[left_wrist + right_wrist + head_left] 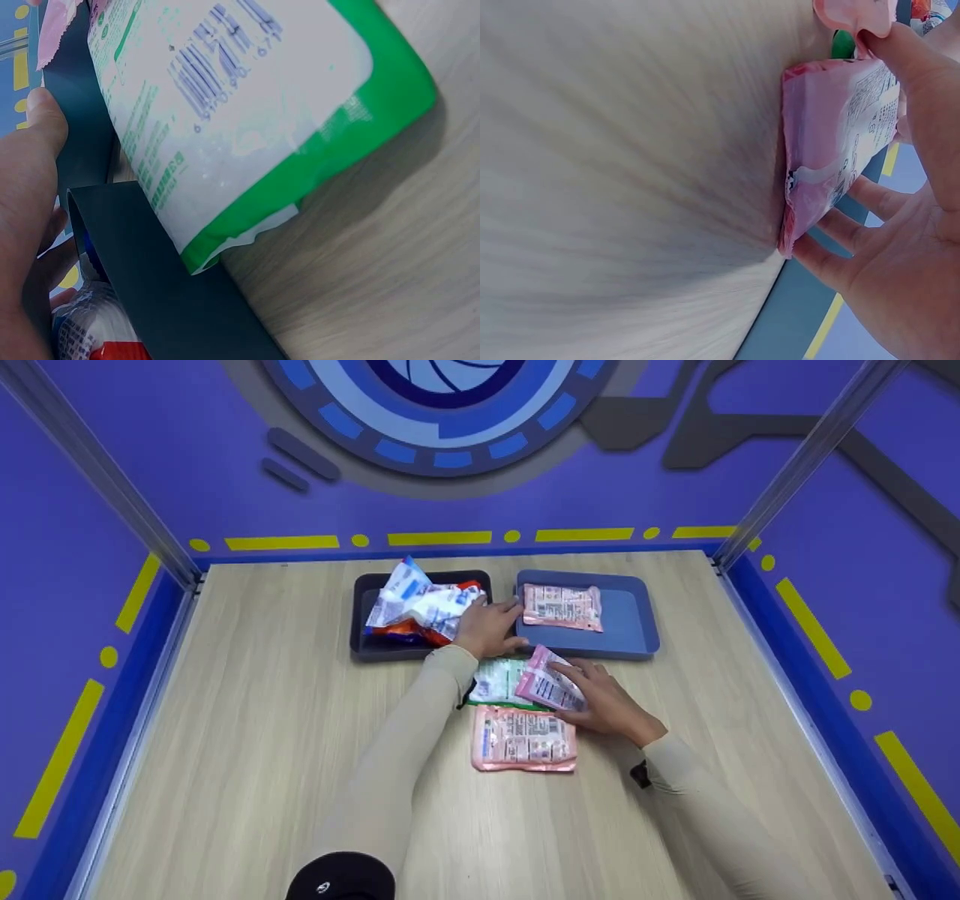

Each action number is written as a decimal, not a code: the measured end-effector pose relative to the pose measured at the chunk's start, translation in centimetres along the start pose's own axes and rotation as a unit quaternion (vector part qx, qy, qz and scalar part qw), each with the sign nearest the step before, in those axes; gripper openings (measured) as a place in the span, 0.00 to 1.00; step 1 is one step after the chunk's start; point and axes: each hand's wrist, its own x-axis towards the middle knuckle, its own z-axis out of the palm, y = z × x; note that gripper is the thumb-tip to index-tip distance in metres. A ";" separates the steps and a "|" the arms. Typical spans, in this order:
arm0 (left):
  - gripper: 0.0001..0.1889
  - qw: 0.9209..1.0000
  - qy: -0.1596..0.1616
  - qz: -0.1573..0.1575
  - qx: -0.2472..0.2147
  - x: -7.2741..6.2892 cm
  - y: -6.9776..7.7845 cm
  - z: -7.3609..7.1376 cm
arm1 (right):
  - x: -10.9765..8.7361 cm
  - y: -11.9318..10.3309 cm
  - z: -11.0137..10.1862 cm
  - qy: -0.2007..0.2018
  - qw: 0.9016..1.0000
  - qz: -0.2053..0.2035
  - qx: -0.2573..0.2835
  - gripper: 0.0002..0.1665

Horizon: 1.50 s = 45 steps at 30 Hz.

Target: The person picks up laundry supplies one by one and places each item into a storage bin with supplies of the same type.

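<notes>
My right hand (609, 701) holds a pink packet (553, 682) between thumb and fingers, in the right wrist view too. That packet (840, 139) lies tilted, overlapping a white-and-green packet (499, 681) on the table. My left hand (489, 628) is at the right side of the dark tray (360, 652), its fingers spread toward the blue-grey tray. From the left wrist, the green-edged packet (247, 127) with a barcode sits close beside the dark tray's wall (169, 281), apart from the left thumb. A peach packet (523, 740) lies nearest me, below the green one.
White, blue and red-orange packets (427, 604) are heaped in the dark tray. The blue-grey tray (628, 619) beside it holds another peach packet (562, 607). Both stand near the back of the wooden table (262, 697), which purple panels (465, 514) surround on three sides.
</notes>
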 end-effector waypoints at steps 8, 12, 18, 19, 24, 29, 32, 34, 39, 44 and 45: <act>0.41 1.000 -0.006 -0.002 -0.003 0.0 0.1 0.1 | -0.1 -0.1 -0.1 -0.001 1.000 0.001 0.003 0.52; 0.41 1.000 -0.005 -0.003 -0.004 -0.1 0.1 0.0 | -0.1 -0.1 -0.1 -0.002 1.000 0.001 0.003 0.52; 0.41 1.000 -0.007 -0.005 -0.003 0.3 0.1 0.1 | -0.1 -0.3 -0.3 -0.008 1.000 0.009 0.010 0.53; 0.41 1.000 -0.007 -0.005 -0.003 0.3 0.0 0.1 | -0.1 -0.3 -0.3 -0.008 1.000 0.010 0.011 0.53; 0.41 1.000 -0.001 -0.002 -0.007 0.3 -0.1 0.0 | 0.0 -0.3 -0.4 -0.009 1.000 0.006 0.008 0.52; 0.41 1.000 0.001 -0.001 -0.003 0.3 -0.2 -0.1 | 0.2 -0.3 -0.5 -0.006 1.000 0.001 0.000 0.51; 0.41 1.000 -0.002 0.000 -0.001 0.3 -0.3 -0.1 | 0.2 -0.4 -0.5 -0.009 1.000 0.001 0.000 0.51; 0.41 1.000 0.000 0.002 0.000 0.3 -0.2 -0.1 | 0.1 -0.4 -0.5 -0.011 1.000 0.005 0.002 0.51; 0.41 1.000 0.005 0.004 0.000 0.1 -0.2 0.0 | 0.1 -0.4 -0.5 -0.018 1.000 0.011 0.009 0.51; 0.41 1.000 0.003 0.003 -0.003 0.0 -0.1 0.0 | 0.1 -0.5 -0.5 -0.024 0.999 0.022 0.016 0.51; 0.41 1.000 0.002 0.003 -0.001 0.0 -0.1 0.0 | 0.1 -0.5 -0.5 -0.024 0.999 0.022 0.016 0.51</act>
